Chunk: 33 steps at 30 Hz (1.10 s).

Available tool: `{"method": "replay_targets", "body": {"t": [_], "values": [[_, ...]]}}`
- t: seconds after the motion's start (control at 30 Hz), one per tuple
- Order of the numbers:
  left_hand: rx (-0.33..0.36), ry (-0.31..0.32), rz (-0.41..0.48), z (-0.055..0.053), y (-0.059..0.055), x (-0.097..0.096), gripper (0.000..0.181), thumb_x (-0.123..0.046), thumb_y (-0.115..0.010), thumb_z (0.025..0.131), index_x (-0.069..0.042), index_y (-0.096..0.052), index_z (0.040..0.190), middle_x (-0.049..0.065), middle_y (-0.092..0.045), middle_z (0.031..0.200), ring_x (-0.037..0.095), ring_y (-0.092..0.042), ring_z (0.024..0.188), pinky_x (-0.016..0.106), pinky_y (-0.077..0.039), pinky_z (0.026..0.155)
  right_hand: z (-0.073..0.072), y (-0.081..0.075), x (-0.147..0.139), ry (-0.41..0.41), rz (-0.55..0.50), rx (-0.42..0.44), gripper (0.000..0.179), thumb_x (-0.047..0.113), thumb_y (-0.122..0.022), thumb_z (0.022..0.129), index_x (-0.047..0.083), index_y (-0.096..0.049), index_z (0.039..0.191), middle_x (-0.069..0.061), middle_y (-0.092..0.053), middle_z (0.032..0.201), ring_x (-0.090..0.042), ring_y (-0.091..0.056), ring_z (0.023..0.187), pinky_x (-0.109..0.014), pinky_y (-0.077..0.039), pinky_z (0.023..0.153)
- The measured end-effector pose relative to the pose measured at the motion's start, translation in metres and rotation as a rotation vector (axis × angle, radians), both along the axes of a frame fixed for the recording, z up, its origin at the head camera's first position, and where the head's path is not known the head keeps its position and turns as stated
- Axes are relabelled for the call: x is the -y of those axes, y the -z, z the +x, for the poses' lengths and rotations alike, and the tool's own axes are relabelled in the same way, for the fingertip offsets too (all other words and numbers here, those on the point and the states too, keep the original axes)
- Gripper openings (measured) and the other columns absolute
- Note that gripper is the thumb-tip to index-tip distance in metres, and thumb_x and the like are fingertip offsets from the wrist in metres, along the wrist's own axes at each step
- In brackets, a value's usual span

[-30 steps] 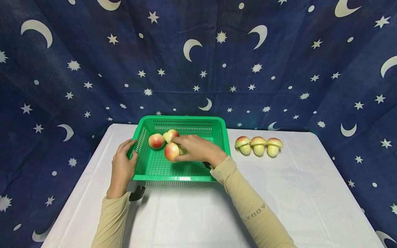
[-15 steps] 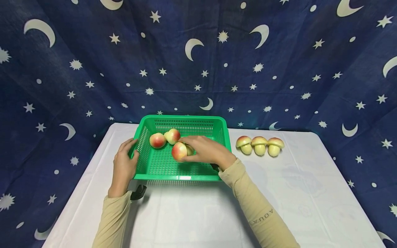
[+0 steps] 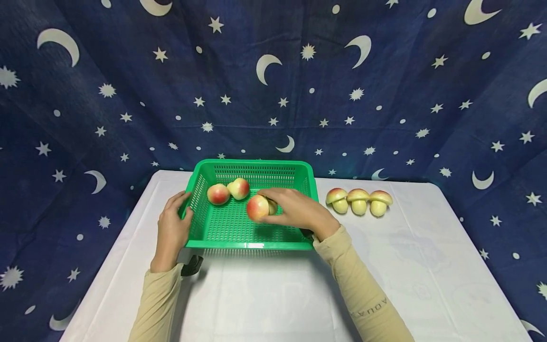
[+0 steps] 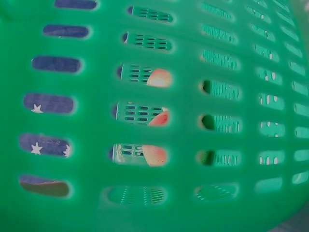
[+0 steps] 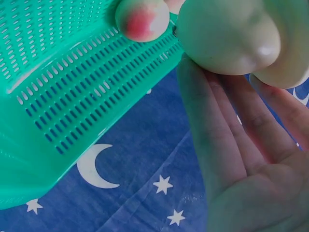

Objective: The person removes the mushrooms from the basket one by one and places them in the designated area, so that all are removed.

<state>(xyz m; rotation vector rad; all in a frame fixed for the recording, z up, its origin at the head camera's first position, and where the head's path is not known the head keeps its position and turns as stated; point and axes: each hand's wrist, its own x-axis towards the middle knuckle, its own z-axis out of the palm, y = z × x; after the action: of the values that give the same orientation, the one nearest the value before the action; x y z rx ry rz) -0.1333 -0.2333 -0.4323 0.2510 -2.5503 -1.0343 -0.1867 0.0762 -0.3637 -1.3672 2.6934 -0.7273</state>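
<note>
Head, right hand: I see the right hand [image 3: 295,207] gripping a red-and-yellow mushroom-shaped piece [image 3: 258,208] over the green perforated plastic basket [image 3: 213,244].
Head, left hand: the left hand [image 3: 173,232] rests loosely against its left side.
Head, mushrooms: 2 similar pieces [image 3: 218,194] lie inside; 3 red-capped mushroom shapes [image 3: 358,194] sit to its right.
Left wrist, slots: reddish patches show through.
Right wrist, fingers [image 5: 263,128]: touching the held piece's pale underside.

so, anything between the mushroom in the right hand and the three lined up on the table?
Yes: the right wall of the green basket. The held mushroom lies within the basket's outline in the head view; can't tell if it's already above that wall. Beyond that and the right hand itself, nothing visible stands before the three mushrooms.
</note>
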Motion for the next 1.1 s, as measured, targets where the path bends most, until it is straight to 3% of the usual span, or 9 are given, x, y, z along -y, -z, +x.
{"method": "replay_targets", "body": {"t": [0.43,0.77,1.1], "values": [[-0.005,-0.005,0.0,0.001,0.0,0.0,0.042,-0.001,-0.053,0.095,-0.004,-0.058,0.137,0.016,-0.049,0.147,0.041,-0.047,0.134,0.061,-0.038,0.105,0.007,0.004,-0.023,0.07,-0.015,0.0,0.053,0.046,-0.071,0.088,0.014,-0.062,0.129,0.005,-0.067,0.115,-0.008,-0.062,0.098,-0.03,-0.053,0.089],[-0.013,-0.004,-0.003,0.001,0.0,0.0,0.042,-0.002,-0.053,0.095,-0.004,-0.059,0.137,0.016,-0.05,0.147,0.04,-0.047,0.134,0.06,-0.038,0.106,0.011,0.009,-0.039,0.16,-0.035,-0.012,0.056,0.045,-0.075,0.086,0.013,-0.062,0.131,-0.002,-0.068,0.121,-0.015,-0.064,0.11,-0.036,-0.054,0.092],[-0.016,-0.004,-0.006,0.001,0.001,0.0,0.042,-0.001,-0.053,0.095,-0.004,-0.059,0.136,0.015,-0.05,0.147,0.04,-0.047,0.135,0.06,-0.037,0.105,0.013,0.01,-0.053,0.192,-0.049,-0.017,0.057,0.043,-0.076,0.085,0.011,-0.062,0.131,-0.004,-0.068,0.121,-0.016,-0.066,0.107,-0.037,-0.054,0.092]]}}
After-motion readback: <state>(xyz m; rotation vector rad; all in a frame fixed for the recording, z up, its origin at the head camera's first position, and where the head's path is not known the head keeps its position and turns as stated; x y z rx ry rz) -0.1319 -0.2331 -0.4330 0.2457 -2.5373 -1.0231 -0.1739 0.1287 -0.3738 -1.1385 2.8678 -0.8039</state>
